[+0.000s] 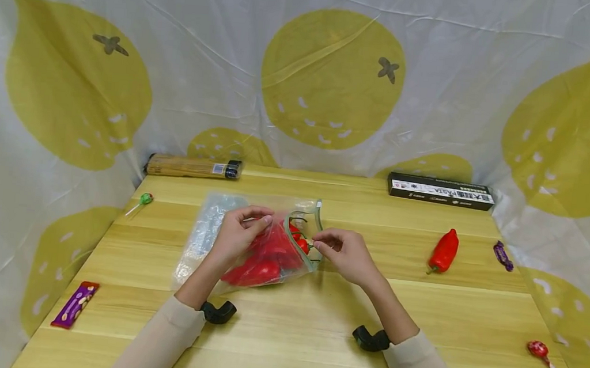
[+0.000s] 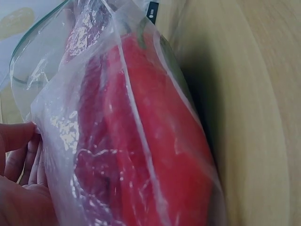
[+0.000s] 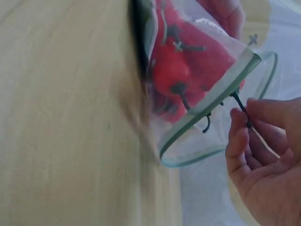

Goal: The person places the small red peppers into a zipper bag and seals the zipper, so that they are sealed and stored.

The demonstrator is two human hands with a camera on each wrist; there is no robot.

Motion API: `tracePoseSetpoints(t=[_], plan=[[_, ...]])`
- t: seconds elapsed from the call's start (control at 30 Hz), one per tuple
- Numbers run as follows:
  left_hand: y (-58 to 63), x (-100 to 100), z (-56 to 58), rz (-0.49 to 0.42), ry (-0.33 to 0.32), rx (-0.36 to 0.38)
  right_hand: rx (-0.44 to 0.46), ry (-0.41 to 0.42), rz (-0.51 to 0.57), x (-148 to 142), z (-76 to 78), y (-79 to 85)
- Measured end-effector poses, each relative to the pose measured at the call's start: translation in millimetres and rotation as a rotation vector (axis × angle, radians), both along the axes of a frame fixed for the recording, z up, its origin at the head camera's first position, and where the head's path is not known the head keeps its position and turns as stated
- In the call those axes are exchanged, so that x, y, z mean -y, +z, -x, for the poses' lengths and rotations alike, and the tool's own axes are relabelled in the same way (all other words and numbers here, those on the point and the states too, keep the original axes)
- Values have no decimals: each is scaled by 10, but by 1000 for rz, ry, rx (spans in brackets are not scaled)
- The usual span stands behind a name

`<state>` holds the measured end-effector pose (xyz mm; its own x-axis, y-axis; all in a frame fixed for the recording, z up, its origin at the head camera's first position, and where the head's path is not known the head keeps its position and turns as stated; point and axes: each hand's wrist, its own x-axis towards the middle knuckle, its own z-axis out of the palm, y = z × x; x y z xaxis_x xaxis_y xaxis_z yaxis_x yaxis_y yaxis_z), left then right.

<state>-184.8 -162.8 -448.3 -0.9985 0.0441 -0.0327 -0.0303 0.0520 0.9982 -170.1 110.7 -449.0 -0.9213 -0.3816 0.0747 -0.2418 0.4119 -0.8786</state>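
Note:
A clear zip bag (image 1: 269, 251) with a green-edged mouth lies on the table, several red peppers (image 1: 266, 271) inside it. My left hand (image 1: 239, 231) pinches the bag's upper film between thumb and fingers; in the left wrist view that pinch shows at the film's edge, beside the long red peppers (image 2: 164, 141). At the bag's open mouth, my right hand (image 1: 344, 251) pinches a green pepper stem (image 3: 242, 108) between thumb and forefinger. That stem sticks out past the green rim (image 3: 207, 113), and its pepper's body is mostly hidden behind the rim.
One loose red pepper (image 1: 444, 250) lies to the right, near a purple-wrapped candy (image 1: 503, 256). Lollipops (image 1: 538, 349) (image 1: 146, 198) and a purple bar (image 1: 75, 305) sit near the sides. At the back are a noodle pack (image 1: 187, 166) and a black pasta box (image 1: 440, 191).

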Motion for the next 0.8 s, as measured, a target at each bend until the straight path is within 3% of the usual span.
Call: tracePoseSetpoints(t=[0.37, 0.57, 0.8], plan=[[-7, 4, 8, 22, -10, 13, 346, -24, 368, -218, -220, -36], [-19, 5, -6, 6, -12, 15, 422, -73, 431, -299, -410, -50], [-26, -7, 1, -13, -15, 13, 413, -8, 510, -267, -532, -8]])
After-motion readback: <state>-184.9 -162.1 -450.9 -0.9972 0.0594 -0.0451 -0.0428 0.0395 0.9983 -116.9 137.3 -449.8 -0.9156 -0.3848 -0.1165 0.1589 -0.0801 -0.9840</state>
